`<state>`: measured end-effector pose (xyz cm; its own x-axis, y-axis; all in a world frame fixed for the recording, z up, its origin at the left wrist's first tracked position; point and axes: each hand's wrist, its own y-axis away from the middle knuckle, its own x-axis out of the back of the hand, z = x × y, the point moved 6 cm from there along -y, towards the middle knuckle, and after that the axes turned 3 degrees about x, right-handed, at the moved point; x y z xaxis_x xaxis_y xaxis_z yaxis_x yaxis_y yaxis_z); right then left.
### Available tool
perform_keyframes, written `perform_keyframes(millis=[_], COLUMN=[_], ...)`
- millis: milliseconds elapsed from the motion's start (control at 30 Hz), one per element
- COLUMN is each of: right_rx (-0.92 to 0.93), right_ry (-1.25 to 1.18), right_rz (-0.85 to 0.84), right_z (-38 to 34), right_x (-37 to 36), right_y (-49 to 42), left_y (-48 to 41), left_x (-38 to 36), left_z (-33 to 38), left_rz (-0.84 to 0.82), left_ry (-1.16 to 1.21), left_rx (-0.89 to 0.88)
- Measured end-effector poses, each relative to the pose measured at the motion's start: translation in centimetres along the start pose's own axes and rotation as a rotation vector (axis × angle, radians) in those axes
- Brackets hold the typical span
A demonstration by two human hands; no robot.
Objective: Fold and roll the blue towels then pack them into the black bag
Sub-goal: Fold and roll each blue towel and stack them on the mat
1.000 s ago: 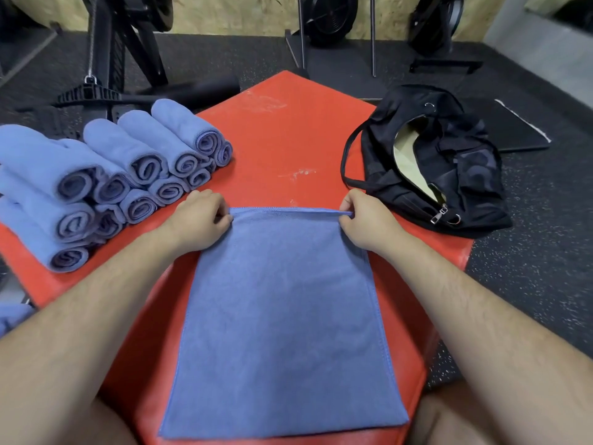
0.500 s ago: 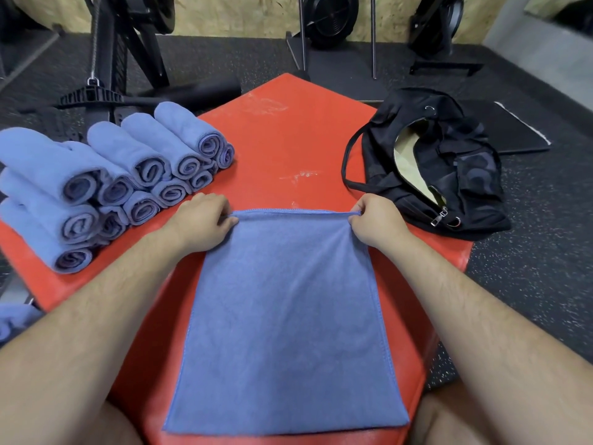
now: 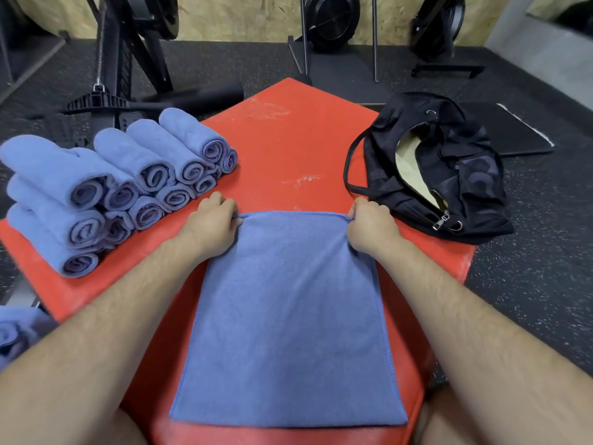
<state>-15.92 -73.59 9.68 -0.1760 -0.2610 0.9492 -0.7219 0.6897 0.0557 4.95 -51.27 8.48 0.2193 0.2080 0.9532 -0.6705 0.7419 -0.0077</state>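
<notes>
A dark speckled rubber floor [image 3: 545, 284] runs back to a chipboard wall [image 3: 240, 20], where black exercise machines [image 3: 330, 17] stand. In front sits a red padded tabletop [image 3: 288, 139], scuffed white in a few spots near its middle and its far corner.

A blue towel [image 3: 288, 316] lies flat and spread along the tabletop's middle. Its near hem is close to the near edge, and its far hem runs straight across between the two hands. The left hand [image 3: 211, 224] is at the towel's far left corner, with its fingers [image 3: 221, 200] curled tight and pinching the hem. The right hand [image 3: 370, 228] does the same at the far right corner, its fingers [image 3: 365, 205] bunched over the cloth. Both forearms reach in from the near edge, one on each side of the towel.

Along the left edge of the tabletop lies a stack of rolled towels [image 3: 122, 181], piled in rows with their spiral ends facing the towel. The black bag [image 3: 449, 175] sits at the right edge, partly overhanging toward the floor. Its top gapes open on a pale lining, a strap loops out toward the tabletop's middle, and a metal zipper pull [image 3: 441, 220] hangs at its near end. A black mat [image 3: 513, 130] lies on the floor beyond the bag. More blue cloth [image 3: 16, 332] shows below the tabletop's left edge.
</notes>
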Motion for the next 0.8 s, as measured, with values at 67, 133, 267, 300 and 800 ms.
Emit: perform_keyframes(millis=[67, 133, 267, 300, 800], right_rx=[0.046, 0.093, 0.097, 0.081, 0.075], right_ry=[-0.06, -0.167, -0.29, -0.301, -0.334], right_rz=[0.018, 0.055, 0.082, 0.08, 0.126], right_z=[0.1, 0.3, 1.1, 1.3, 1.1], right_x=[0.4, 1.1, 2.6, 2.8, 4.6], right_y=[0.1, 0.1, 0.1, 0.1, -0.4], left_y=[0.1, 0.0, 0.0, 0.0, 0.0], left_x=[0.4, 1.1, 2.1, 2.4, 4.8], left_z=[0.1, 0.1, -0.1, -0.2, -2.4], left_rz=[0.032, 0.055, 0.06, 0.079, 0.31], left_ry=[0.015, 0.087, 0.302, 0.354, 0.782], left_rx=[-0.01, -0.007, 0.051, 0.074, 0.29])
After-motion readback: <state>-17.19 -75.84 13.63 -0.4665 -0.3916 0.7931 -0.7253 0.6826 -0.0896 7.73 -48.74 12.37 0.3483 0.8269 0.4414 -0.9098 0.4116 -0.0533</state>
